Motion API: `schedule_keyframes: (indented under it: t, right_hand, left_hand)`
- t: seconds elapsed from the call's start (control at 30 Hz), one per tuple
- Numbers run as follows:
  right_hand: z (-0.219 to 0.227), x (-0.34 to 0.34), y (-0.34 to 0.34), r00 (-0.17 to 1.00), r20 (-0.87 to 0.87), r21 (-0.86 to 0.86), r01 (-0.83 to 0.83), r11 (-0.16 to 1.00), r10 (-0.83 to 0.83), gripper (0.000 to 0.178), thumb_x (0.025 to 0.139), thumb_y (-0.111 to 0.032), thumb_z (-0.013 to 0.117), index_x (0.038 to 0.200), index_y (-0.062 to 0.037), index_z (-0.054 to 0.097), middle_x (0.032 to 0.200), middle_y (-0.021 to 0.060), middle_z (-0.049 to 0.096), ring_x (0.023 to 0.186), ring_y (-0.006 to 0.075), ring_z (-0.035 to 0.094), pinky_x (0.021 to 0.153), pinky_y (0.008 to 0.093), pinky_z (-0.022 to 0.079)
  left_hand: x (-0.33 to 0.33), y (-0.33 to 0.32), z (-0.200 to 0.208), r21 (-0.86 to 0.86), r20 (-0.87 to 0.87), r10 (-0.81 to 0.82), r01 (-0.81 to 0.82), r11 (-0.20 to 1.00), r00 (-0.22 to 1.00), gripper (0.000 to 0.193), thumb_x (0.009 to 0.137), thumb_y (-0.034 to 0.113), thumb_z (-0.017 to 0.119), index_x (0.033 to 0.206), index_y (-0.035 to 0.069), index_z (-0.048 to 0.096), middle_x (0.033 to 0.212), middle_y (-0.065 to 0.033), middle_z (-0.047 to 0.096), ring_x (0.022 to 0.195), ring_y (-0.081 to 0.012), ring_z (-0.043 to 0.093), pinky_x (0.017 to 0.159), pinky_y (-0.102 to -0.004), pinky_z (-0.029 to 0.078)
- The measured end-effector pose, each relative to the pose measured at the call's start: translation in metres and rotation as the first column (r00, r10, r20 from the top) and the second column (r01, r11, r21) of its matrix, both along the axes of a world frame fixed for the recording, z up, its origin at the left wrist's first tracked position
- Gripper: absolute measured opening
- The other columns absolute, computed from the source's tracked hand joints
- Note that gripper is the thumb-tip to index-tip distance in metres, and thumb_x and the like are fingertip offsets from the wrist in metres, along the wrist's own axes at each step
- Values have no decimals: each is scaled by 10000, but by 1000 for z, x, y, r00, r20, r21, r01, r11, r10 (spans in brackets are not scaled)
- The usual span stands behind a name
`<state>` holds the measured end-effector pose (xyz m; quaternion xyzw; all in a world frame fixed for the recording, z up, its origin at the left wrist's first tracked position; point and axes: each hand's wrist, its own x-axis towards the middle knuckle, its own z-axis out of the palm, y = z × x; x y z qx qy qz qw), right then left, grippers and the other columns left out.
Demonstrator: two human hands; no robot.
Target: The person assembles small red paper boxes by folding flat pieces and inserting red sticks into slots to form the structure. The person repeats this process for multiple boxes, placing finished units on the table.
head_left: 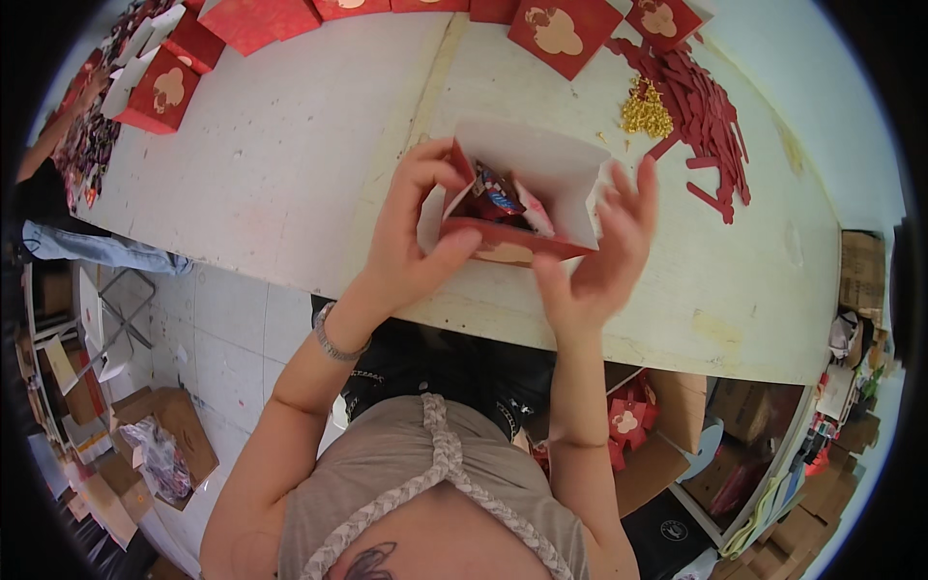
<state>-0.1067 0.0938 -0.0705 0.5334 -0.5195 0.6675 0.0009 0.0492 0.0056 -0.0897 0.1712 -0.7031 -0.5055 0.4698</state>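
Note:
A small red gift box with white inner walls stands open-topped before me near the table's front edge. Inside lie several wrapped sweets, one in a dark blue and red wrapper and one in pale pink. My left hand grips the box's left side, thumb along the front and fingers bent at the upper left corner. Around the right side is my right hand, its fingers spread and slightly blurred. The right thumb is close to the front lower edge; whether it touches cannot be made out.
Red strips and a pile of gold fasteners lie at the table's far right. Red boxes line the back. Another person's arm reaches over packets at far left. A carton holds red pieces below the table.

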Motion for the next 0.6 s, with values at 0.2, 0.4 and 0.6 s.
schedule_keyframes:
  t: [0.2,0.4,0.6]
  right_hand:
    - [74,12,7,739,-629,466,109,878,242,333,612,-291,787,861,-100,674,843,22,667,899,211,581,881,408,360]
    - [89,-1,5,649,-562,732,101,674,513,352,569,-259,822,845,-91,684,739,40,653,896,239,582,888,381,369]
    - [19,-30,13,989,81,126,-137,982,128,507,602,-222,876,956,-66,549,1132,114,567,1147,228,499,979,389,346]
  left_hand:
    - [2,1,-2,123,-96,-154,166,978,983,433,751,220,736,1079,70,494,1270,-140,447,1185,-256,438,999,-378,343]
    - [8,-4,5,77,-5,-163,163,984,987,312,782,171,736,998,38,555,1231,-114,480,1082,-220,490,972,-360,374]
    - [-3,-4,2,261,-197,-117,167,951,973,244,817,57,695,1020,5,570,1255,-97,483,1093,-177,507,920,-311,433]
